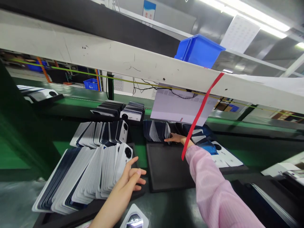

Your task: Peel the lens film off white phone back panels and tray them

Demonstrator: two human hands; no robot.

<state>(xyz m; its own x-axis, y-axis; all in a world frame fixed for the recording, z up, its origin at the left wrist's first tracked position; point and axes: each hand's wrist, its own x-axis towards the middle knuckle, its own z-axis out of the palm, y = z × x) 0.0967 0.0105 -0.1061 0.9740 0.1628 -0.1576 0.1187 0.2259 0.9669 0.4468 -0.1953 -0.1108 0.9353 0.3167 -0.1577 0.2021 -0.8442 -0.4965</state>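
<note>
My left hand [133, 177] hovers beside the front end of a long row of white and dark blue phone-shaped panels [90, 177], its fingers apart and nothing in them. Farther forward, my right hand [174, 138] reaches to a short row of panels [155, 131] at the back of a black tray [169, 167]. Its fingertips touch the right end of that row; whether they grip a panel cannot be made out. A single white panel with a shiny round part [135, 218] lies below my left hand.
Behind the long row stand more panel rows [102, 133]. White panels [225, 155] lie on a tray at the right. A red strap [201, 117] hangs from the white shelf beam [142, 63], near my right forearm. A blue bin [199, 50] sits on the shelf.
</note>
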